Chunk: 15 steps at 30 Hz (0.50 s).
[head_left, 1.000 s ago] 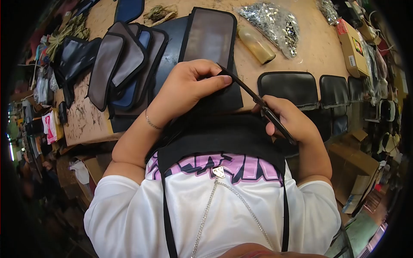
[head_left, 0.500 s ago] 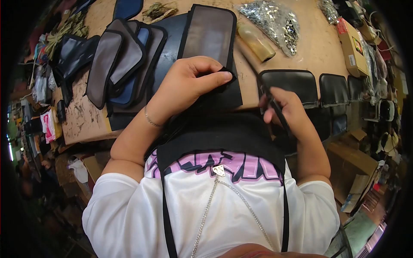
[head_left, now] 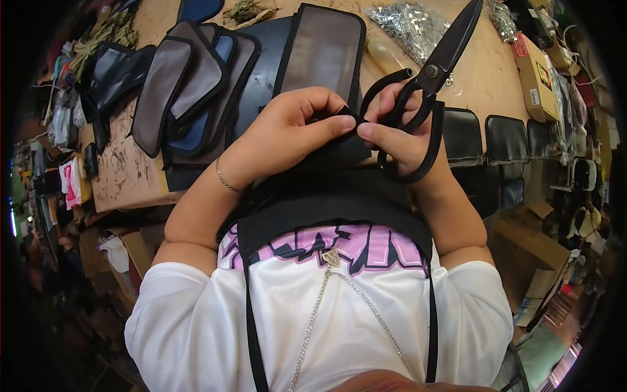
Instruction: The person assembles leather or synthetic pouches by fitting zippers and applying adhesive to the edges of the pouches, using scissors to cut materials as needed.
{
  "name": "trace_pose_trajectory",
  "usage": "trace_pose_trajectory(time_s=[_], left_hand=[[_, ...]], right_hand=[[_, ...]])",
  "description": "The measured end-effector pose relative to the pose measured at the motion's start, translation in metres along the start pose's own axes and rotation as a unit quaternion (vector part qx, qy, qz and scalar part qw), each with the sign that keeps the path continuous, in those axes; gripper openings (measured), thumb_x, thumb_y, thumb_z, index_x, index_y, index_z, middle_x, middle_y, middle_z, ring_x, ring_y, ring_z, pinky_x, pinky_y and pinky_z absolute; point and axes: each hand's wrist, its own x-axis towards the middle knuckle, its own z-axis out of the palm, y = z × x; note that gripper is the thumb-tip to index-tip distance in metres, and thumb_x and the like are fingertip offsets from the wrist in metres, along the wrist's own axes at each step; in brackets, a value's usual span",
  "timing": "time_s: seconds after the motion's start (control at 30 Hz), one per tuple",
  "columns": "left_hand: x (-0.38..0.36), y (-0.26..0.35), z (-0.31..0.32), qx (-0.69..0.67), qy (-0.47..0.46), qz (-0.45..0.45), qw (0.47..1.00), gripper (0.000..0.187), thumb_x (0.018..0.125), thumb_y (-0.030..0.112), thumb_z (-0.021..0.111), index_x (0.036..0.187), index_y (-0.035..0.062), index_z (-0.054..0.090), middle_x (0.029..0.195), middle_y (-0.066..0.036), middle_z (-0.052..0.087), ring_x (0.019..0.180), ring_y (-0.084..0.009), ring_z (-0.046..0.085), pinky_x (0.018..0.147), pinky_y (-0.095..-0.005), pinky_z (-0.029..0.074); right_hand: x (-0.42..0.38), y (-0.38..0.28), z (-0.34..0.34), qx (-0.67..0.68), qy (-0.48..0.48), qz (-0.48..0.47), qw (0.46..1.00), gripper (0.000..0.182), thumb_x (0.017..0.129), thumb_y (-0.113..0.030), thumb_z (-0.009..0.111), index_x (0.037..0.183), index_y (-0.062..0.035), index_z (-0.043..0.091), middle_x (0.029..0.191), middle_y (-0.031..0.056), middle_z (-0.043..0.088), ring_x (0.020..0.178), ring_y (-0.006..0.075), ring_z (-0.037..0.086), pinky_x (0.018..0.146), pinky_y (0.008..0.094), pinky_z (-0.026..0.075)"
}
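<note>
My left hand (head_left: 294,127) pinches the edge of a black piece (head_left: 343,149) in front of my chest. Thumb and forefinger of my right hand (head_left: 401,130) meet the left fingertips at that same edge. Large black scissors (head_left: 432,70) hang on my right hand, their handle loops around its fingers and the closed blades pointing up and away to the right. Just beyond my hands lies a grey-brown panel with black edging (head_left: 321,55). Part of the black piece is hidden under my fingers.
Edged panels (head_left: 160,91) are piled at the left of the table (head_left: 124,186). Behind the scissors are a bottle (head_left: 384,53) and a plastic bag of metal parts (head_left: 408,29). Black pouches (head_left: 506,138) line the right edge near a yellowish box (head_left: 537,78).
My right hand has moved left and up to meet my left hand. The scissors have swung from pointing down beside it to pointing up and right. My left hand has barely moved.
</note>
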Motion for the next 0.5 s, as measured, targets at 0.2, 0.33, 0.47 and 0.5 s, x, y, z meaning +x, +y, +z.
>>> trace_pose_trajectory(time_s=[0.2, 0.33, 0.47, 0.5], left_hand=[[0.0, 0.004, 0.007, 0.021, -0.003, -0.016, 1.0, 0.012, 0.091, 0.011, 0.07, 0.097, 0.0008, 0.067, 0.085, 0.005, 0.061, 0.078, -0.0016, 0.052, 0.07, -0.0185, 0.042], [0.002, 0.007, 0.007, 0.013, 0.006, -0.04, 0.999, 0.01, 0.091, 0.011, 0.07, 0.094, 0.0007, 0.069, 0.082, 0.004, 0.063, 0.075, -0.0028, 0.054, 0.07, -0.0191, 0.044], [0.005, 0.001, 0.006, -0.02, 0.028, -0.028, 0.999, 0.011, 0.092, 0.012, 0.069, 0.093, 0.0011, 0.069, 0.083, 0.002, 0.066, 0.076, -0.0031, 0.056, 0.07, -0.0192, 0.044], [0.005, 0.002, 0.006, -0.035, 0.03, -0.011, 0.999, 0.011, 0.093, 0.012, 0.068, 0.092, 0.001, 0.069, 0.085, 0.001, 0.068, 0.078, -0.0036, 0.057, 0.072, -0.0195, 0.045]], right_hand=[[-0.004, 0.002, -0.008, -0.02, 0.001, 0.036, 0.999, 0.031, 0.077, -0.003, 0.078, 0.098, -0.0065, 0.055, 0.086, 0.0028, 0.062, 0.077, 0.0094, 0.06, 0.069, 0.0242, 0.049], [-0.011, -0.001, -0.01, -0.005, 0.006, 0.061, 0.998, 0.03, 0.079, -0.006, 0.078, 0.1, -0.0057, 0.057, 0.087, 0.0027, 0.063, 0.076, 0.0093, 0.061, 0.068, 0.0236, 0.049], [-0.016, -0.005, -0.015, -0.052, 0.009, 0.059, 0.997, 0.038, 0.083, -0.015, 0.078, 0.112, -0.0036, 0.057, 0.084, -0.0006, 0.06, 0.073, 0.008, 0.058, 0.064, 0.023, 0.047], [-0.019, 0.003, -0.028, -0.081, -0.016, 0.055, 0.995, 0.04, 0.084, -0.019, 0.078, 0.115, -0.0032, 0.057, 0.084, -0.0009, 0.059, 0.072, 0.0076, 0.057, 0.064, 0.0227, 0.047]])
